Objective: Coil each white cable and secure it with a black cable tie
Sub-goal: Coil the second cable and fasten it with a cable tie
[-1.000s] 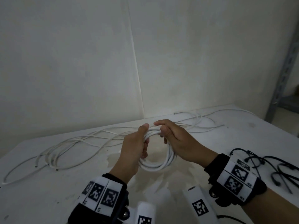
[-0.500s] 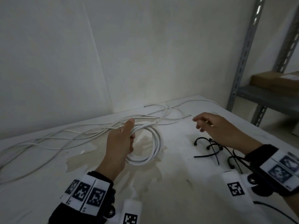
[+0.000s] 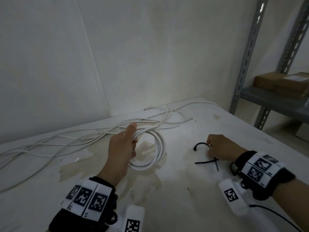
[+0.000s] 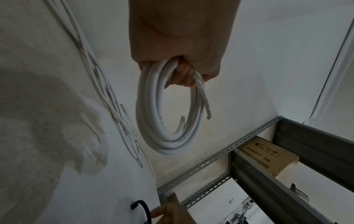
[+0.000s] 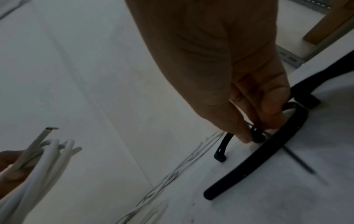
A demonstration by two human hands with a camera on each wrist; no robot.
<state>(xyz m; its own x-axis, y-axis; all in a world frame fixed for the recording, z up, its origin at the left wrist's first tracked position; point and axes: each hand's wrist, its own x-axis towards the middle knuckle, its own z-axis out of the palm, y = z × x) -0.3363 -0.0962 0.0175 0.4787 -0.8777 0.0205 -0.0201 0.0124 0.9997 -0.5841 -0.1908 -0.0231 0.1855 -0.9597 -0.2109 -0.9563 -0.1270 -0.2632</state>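
While left hand (image 3: 122,148) grips coiled cable (image 3: 155,148), right hand (image 3: 220,148) pinches half-hidden tie (image 3: 200,144).

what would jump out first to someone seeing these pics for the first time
The eye goes first to the white coil of cable, held up near the table's middle in the left hand. To its right, the right hand pinches a curved black cable tie among a few others on the table. Behind the coil, loose white cables sprawl along the wall.
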